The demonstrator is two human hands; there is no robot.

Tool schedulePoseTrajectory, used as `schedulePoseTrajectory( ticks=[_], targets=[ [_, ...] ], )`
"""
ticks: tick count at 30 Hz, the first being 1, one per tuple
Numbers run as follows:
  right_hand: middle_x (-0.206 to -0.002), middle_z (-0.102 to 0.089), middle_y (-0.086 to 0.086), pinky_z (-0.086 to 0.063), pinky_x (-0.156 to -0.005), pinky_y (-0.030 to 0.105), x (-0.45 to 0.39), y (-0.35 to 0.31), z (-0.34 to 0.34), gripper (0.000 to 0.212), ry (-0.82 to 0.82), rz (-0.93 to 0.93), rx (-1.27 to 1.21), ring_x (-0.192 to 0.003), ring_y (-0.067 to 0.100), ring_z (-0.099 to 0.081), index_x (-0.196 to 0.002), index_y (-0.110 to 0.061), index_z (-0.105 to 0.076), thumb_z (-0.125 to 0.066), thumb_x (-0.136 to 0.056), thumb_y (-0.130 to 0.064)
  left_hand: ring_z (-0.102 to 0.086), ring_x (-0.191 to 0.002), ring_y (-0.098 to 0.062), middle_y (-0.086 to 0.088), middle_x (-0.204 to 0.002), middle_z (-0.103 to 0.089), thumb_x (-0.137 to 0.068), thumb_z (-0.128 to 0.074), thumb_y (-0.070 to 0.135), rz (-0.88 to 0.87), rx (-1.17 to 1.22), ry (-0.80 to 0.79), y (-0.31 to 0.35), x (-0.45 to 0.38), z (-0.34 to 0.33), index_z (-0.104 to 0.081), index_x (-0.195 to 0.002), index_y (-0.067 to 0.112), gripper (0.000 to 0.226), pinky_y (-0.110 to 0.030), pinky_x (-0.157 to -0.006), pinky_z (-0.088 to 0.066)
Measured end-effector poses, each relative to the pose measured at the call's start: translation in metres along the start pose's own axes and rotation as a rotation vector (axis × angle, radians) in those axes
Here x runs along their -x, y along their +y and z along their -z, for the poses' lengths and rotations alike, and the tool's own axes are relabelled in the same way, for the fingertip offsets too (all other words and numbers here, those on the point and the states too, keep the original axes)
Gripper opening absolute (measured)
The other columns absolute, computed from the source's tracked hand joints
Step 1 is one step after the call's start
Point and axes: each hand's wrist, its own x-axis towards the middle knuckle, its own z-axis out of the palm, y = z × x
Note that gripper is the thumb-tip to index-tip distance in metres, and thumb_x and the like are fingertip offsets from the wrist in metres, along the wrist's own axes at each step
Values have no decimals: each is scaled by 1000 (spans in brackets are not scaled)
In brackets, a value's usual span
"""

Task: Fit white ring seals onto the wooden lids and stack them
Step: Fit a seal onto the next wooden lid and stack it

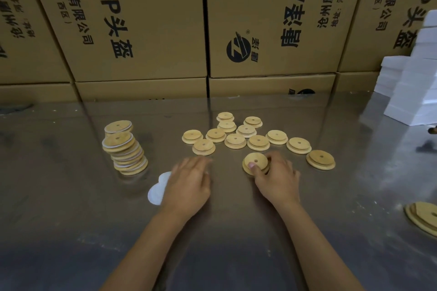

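Note:
Several round wooden lids [235, 140] with centre holes lie loose on the metal table [71, 220]. My right hand [275, 176] grips one wooden lid [255, 161], tilted up off the table. My left hand [189, 184] lies palm down with fingers stretched, over white ring seals [156, 192] that show at its left side. A leaning stack of lids with white seals [125, 149] stands at the left, with a second stack [118, 126] just behind it.
Big cardboard boxes [146, 30] with black print wall off the back of the table. White boxes [416, 87] are piled at the right rear. More wooden lids [423, 216] lie at the right edge. A dark object [432, 130] sits beside the white boxes.

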Motion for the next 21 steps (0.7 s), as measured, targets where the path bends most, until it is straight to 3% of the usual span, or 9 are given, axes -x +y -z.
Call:
schedulePoseTrajectory(
  ticks=[3,5,8,12,14,18,21],
  targets=[
    [-103,-56,-16,-45,-90,39,5,-12,-4,36,-60,52,-315,-107,21,-55,-113,-31,-43,-68,-89,-23,-47,-110,-22,0,-113,-58,-90,-50,31,248,-190,33,-20,-4,11,-62,-116,20,30,-34,-92,-35],
    [-105,-55,-18,-43,-83,31,8,-22,-10,49,-114,33,-496,-103,17,-55,-117,-35,-40,-69,-87,-11,-48,-107,-22,0,-101,-54,-87,-54,41,333,-215,-30,-30,-5,14,-66,-101,19,29,-35,-91,-37],
    [-109,-60,-12,-43,-86,23,7,-31,-19,50,-213,-4,-601,-103,12,-57,-124,-31,-48,-71,-86,-8,-49,-103,-19,8,-95,-51,-84,-62,38,366,-67,-17,-34,-5,17,-66,-93,25,17,-36,-91,-39],
    [-98,-68,-11,-43,-63,3,9,-34,-22,29,-243,10,-710,-87,-2,-62,-99,-31,-58,-69,-88,-7,-52,-101,-19,7,-99,-60,-82,-65,23,336,21,80,-36,-6,19,-72,-95,28,16,-37,-91,-41],
    [-97,-70,-12,-43,-63,3,12,-36,-21,25,-237,0,-761,-82,-6,-63,-96,-31,-58,-68,-90,-9,-52,-100,-19,6,-100,-62,-82,-67,18,322,74,111,-37,-8,19,-75,-96,26,18,-36,-91,-41],
    [-89,-73,-16,-47,-69,19,14,-39,-21,19,-240,-100,-829,-80,-1,-63,-99,-30,-60,-69,-91,-16,-53,-96,-17,6,-101,-62,-82,-70,16,323,183,142,-36,-12,20,-76,-97,24,19,-30,-88,-42],
    [-89,-73,-6,-52,-61,16,10,-48,-16,12,-299,-165,-840,-74,7,-64,-102,-21,-64,-67,-92,-16,-60,-85,-9,10,-92,-69,-82,-72,17,380,460,129,-28,-15,25,-76,-90,26,13,-24,-76,-47]
  ],
)
